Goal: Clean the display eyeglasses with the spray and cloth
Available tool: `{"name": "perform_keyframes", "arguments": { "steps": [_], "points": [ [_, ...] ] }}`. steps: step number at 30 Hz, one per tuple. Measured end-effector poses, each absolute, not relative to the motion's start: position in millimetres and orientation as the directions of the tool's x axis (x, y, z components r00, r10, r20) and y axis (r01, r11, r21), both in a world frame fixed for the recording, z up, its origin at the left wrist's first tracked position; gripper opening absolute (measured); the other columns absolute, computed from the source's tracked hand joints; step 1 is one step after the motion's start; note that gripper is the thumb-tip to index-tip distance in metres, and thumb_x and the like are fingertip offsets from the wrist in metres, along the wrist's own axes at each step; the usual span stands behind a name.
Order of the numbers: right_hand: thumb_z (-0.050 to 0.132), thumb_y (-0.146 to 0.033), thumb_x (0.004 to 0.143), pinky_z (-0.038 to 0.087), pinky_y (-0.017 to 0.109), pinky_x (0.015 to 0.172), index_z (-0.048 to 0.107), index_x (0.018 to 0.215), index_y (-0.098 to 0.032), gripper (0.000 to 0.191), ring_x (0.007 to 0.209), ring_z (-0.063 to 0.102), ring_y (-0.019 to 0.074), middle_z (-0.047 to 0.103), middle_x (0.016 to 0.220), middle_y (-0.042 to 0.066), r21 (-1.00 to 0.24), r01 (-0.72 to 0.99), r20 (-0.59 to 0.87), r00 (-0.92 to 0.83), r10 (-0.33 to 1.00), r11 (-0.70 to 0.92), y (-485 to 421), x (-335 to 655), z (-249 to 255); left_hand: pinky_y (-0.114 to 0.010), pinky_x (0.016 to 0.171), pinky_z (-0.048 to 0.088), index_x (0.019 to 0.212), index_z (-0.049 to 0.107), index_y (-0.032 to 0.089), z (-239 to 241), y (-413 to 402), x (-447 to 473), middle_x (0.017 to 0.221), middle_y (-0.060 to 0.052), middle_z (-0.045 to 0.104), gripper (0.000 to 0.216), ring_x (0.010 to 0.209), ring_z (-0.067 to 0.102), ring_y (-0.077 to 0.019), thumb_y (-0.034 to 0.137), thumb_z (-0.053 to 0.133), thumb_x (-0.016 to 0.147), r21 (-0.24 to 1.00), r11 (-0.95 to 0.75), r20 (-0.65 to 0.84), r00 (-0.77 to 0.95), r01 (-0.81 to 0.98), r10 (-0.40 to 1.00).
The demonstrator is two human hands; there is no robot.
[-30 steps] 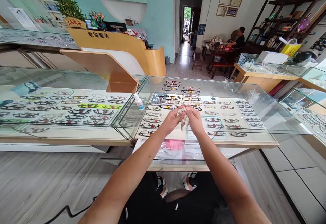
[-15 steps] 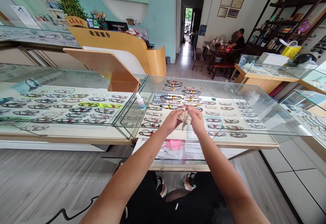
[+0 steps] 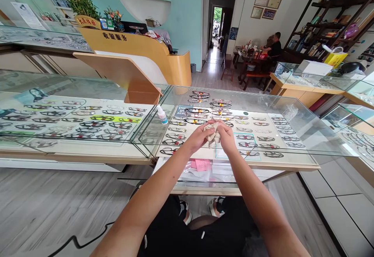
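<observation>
Above the glass display case [image 3: 201, 175], my left hand [image 3: 200, 137] and my right hand [image 3: 226, 135] meet in front of me. Between them is a crumpled beige cloth [image 3: 214, 137], gripped by the fingers of both. Whatever the cloth may wrap is hidden by the folds and fingers. A small white spray bottle [image 3: 162, 115] with a blue-and-red label stands upright on the glass, left of my hands. Beneath and around my hands, rows of eyeglasses [image 3: 273, 154] lie inside the case.
A wooden mirror stand [image 3: 143, 91] stands on the glass to the left. Another display case [image 3: 73, 147] adjoins there. Open below my arms is a drawer [image 3: 209, 191] with papers and plastic bags. Farther back are a cashier counter [image 3: 179, 71] and a seated person [image 3: 274, 46].
The cloth has shifted and folded differently between my fingers, and my left thumb now lies across it. My arms stay almost in place; the bottle has not moved.
</observation>
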State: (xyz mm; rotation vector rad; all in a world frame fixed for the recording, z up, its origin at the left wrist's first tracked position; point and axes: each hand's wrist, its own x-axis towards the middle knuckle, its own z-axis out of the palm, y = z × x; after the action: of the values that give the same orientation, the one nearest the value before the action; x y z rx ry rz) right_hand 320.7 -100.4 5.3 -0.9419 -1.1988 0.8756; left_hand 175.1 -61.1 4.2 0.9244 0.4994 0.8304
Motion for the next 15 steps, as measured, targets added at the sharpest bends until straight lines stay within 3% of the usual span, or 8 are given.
{"name": "perform_keyframes", "arguments": {
  "steps": [5,15],
  "points": [
    [0.064,-0.057,0.096,0.052,0.041,0.106,0.089,0.102,-0.025,0.04,0.111,0.067,0.0264,0.075,0.112,0.007,-0.941,-0.101,0.298,0.209,0.931,0.324,-98.8,321.4,3.9,-0.027,0.072,0.051,0.121,0.072,0.015,5.2,-62.0,173.2,0.088,-0.002,0.075,0.062,0.077,0.068,-0.0155,0.032,0.098,0.068,0.874,0.315,-0.01,0.635,-0.37,0.773],
    [0.064,-0.065,0.098,0.05,0.045,0.111,0.087,0.091,-0.027,0.045,0.116,0.067,0.0281,0.077,0.11,0.009,-0.9,0.027,0.435,0.114,0.893,0.435,-102.7,316.7,10.2,-0.024,0.07,0.05,0.103,0.074,0.017,2.2,-60.2,182.5,0.083,0.0,0.073,0.042,0.074,0.067,-0.0135,0.036,0.09,0.07,0.858,0.269,-0.026,0.485,-0.438,0.874]
  ]
}}
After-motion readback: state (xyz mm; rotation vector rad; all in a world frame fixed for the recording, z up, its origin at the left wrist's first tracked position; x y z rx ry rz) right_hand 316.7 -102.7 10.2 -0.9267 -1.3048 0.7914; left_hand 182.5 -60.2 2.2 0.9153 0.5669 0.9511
